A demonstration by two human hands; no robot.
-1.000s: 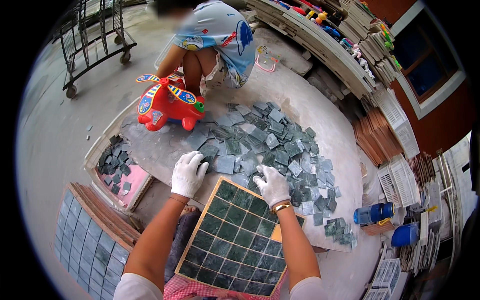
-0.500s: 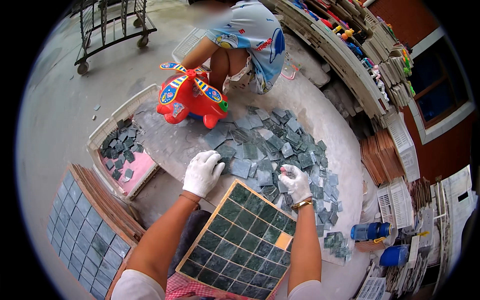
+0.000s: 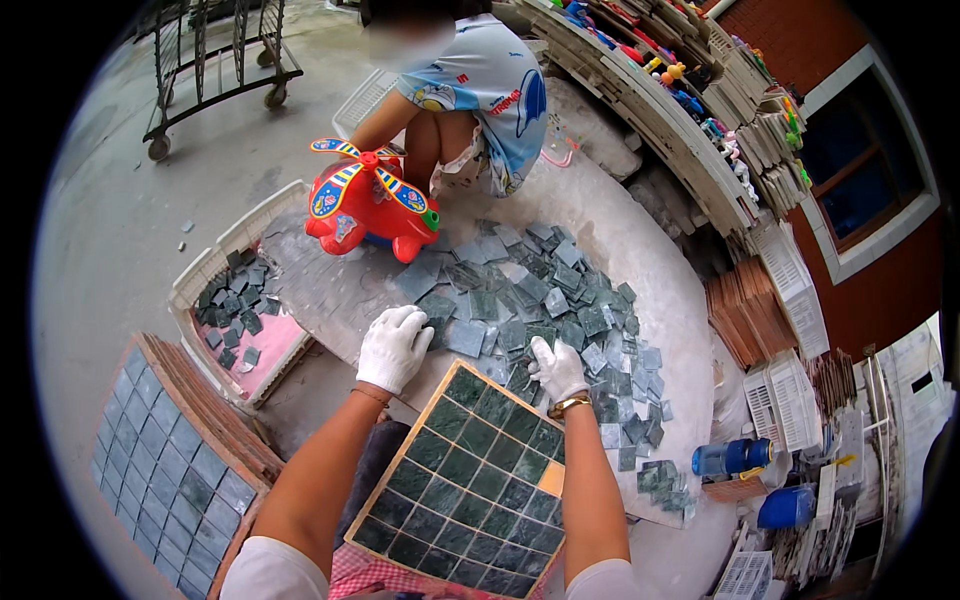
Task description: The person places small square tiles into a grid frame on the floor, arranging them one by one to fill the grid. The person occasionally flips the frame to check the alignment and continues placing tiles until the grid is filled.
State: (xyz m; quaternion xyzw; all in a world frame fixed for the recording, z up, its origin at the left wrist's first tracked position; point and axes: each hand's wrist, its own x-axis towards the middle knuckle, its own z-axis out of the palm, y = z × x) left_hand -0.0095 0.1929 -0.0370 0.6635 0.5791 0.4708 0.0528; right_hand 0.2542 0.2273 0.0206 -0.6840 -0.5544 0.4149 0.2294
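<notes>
My left hand [image 3: 394, 350], in a white glove, is closed at the near edge of a pile of tiles [image 3: 525, 290]. A dark tile [image 3: 438, 331] touches its fingertips; what lies inside the curled fingers is hidden. My right hand [image 3: 560, 370], gloved in white, reaches into the pile with thumb and fingers drawn together over the tiles; whether a tile is between them is hidden. Tilted on my lap lies a wooden-edged board [image 3: 440, 398] with rows of dark green square tiles. One square near its right edge shows a bare wood-coloured patch [image 3: 552, 478].
A red toy helicopter [image 3: 370, 205] stands beyond the pile, beside a crouching person [image 3: 490, 100]. At left are a crate [image 3: 188, 290] of small tiles and a stack of tiled boards [image 3: 160, 440]. A blue bottle [image 3: 732, 458] and white crates [image 3: 785, 400] sit at right.
My right hand has moved left and slightly down over the pile, its fingers now lower on the tiles. My left hand stays at the pile's near edge. The whole view has shifted slightly.
</notes>
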